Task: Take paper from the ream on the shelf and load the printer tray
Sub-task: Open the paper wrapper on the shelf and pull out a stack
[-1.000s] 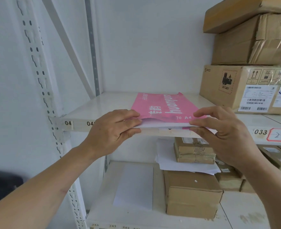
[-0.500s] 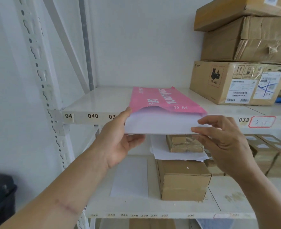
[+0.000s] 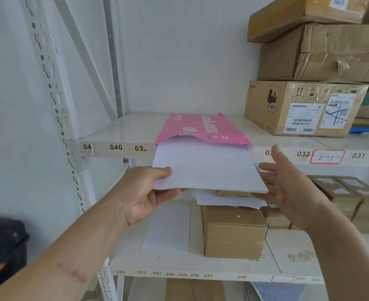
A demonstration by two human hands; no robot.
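A pink ream wrapper (image 3: 198,129) lies on the white shelf (image 3: 125,131), its open end at the shelf's front edge. A stack of white paper (image 3: 205,168) sticks more than halfway out of it toward me. My left hand (image 3: 144,196) pinches the stack's near left corner, thumb on top and fingers beneath. My right hand (image 3: 288,187) is at the stack's right edge with fingers spread; its fingertips seem to reach under the near right corner. No printer is in view.
Stacked cardboard boxes (image 3: 303,107) fill the right of the same shelf. On the lower shelf (image 3: 179,263) sit a brown box (image 3: 233,231) with loose sheets on top, a flat white sheet (image 3: 168,229) and several small boxes (image 3: 348,196). A slotted upright (image 3: 55,109) stands left.
The paper stack has slid further out of the pink wrapper toward me. My left hand went from pushing at the edge to pinching the corner. My right hand has opened beside the stack.
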